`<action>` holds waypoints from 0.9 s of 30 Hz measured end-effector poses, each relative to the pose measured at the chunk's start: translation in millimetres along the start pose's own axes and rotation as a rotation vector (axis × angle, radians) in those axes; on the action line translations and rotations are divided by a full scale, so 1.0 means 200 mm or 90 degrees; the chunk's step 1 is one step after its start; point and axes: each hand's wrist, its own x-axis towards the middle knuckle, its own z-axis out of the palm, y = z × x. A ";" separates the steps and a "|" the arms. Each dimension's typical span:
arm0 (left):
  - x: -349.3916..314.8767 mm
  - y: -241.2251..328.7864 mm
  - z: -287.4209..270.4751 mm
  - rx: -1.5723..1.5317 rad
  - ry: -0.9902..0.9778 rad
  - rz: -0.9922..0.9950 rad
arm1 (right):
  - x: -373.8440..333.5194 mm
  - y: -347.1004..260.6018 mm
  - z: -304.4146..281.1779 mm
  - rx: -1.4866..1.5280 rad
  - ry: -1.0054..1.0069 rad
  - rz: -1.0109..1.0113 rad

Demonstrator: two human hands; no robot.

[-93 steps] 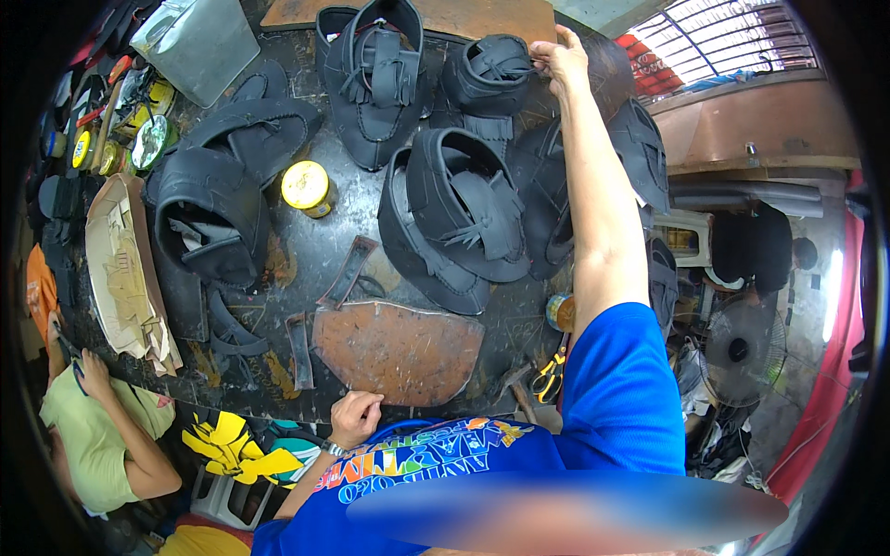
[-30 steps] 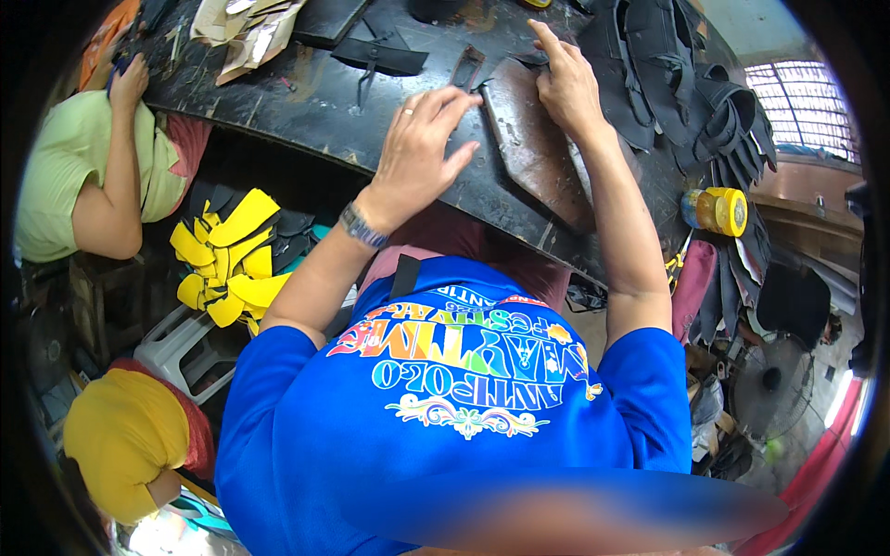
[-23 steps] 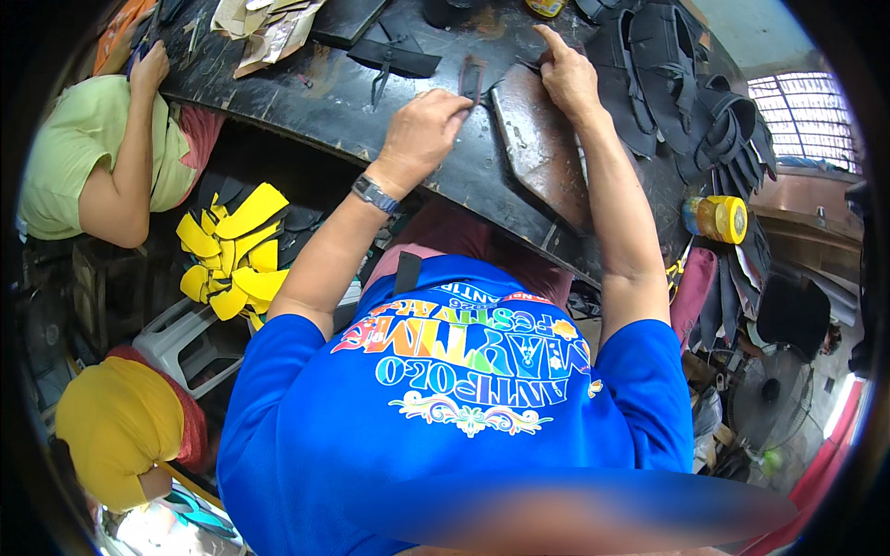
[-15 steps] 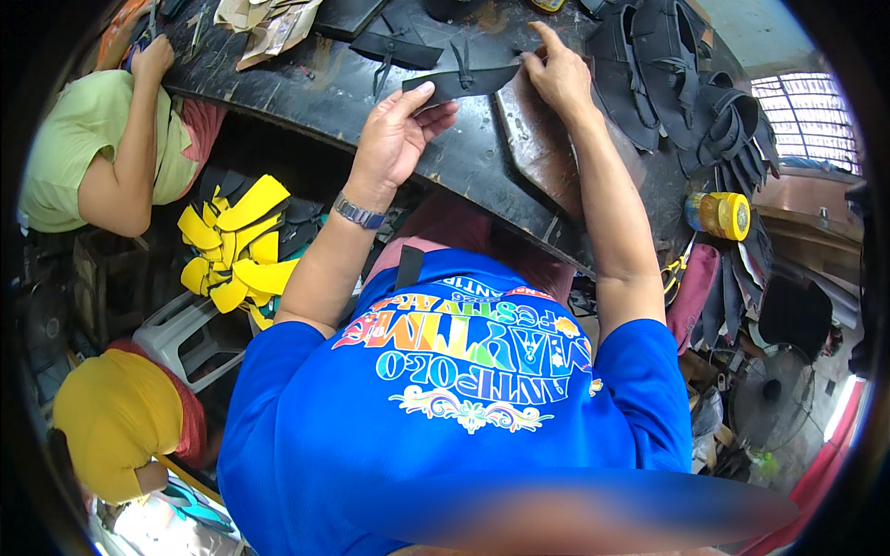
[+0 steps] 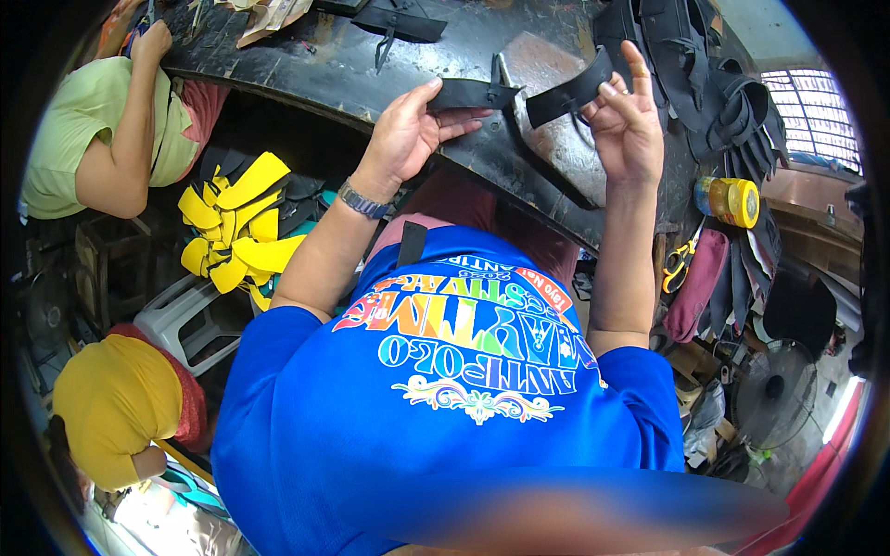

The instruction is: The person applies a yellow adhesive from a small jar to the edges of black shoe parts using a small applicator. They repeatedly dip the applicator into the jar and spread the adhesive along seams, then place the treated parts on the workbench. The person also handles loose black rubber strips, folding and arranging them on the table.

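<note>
My left hand (image 5: 408, 134) pinches the left end of a black sandal strap (image 5: 473, 94) between thumb and fingers, above the near edge of the workbench. The strap runs right through a narrow knotted part, and its other wide half reaches my right hand (image 5: 629, 125). That hand grips the right end with bent fingers, one finger pointing up. Under the strap lies a worn slab (image 5: 561, 139) with a shiny, brownish face. Another black strap (image 5: 399, 25) with a thin thong rests farther back on the workbench (image 5: 315, 79).
Black straps (image 5: 672, 46) pile up at the right. A jar with a yellow lid (image 5: 742, 203) and yellow-handled scissors (image 5: 680, 264) are by the bench's right end. Yellow cut pieces (image 5: 246, 222) are heaped left, near a white stool (image 5: 190, 320). Two people sit at left.
My right hand has come down and to the right with its end of the strap. The strap now stretches wider, bending at the knot. My left hand has shifted slightly right.
</note>
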 end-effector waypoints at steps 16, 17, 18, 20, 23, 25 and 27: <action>0.00 -0.07 0.17 0.226 0.041 -0.078 | -0.07 0.14 0.04 -0.080 -0.129 0.144; -0.01 -0.08 0.17 0.181 0.017 -0.062 | -0.08 0.15 0.04 -0.086 -0.107 0.142; -0.03 -0.10 0.18 0.134 -0.001 -0.042 | -0.08 0.15 0.04 -0.091 -0.075 0.145; -0.05 -0.18 0.22 0.210 -0.012 0.007 | -0.09 0.17 0.07 -0.080 -0.038 0.145; -0.06 -0.24 0.25 0.404 -0.012 0.172 | -0.10 0.19 0.12 -0.204 0.010 0.106; -0.04 -0.23 0.25 0.401 -0.008 0.164 | -0.11 0.22 0.14 -0.259 0.037 0.031; -0.01 -0.16 0.23 0.430 -0.029 0.198 | -0.12 0.24 0.13 -0.301 0.060 -0.049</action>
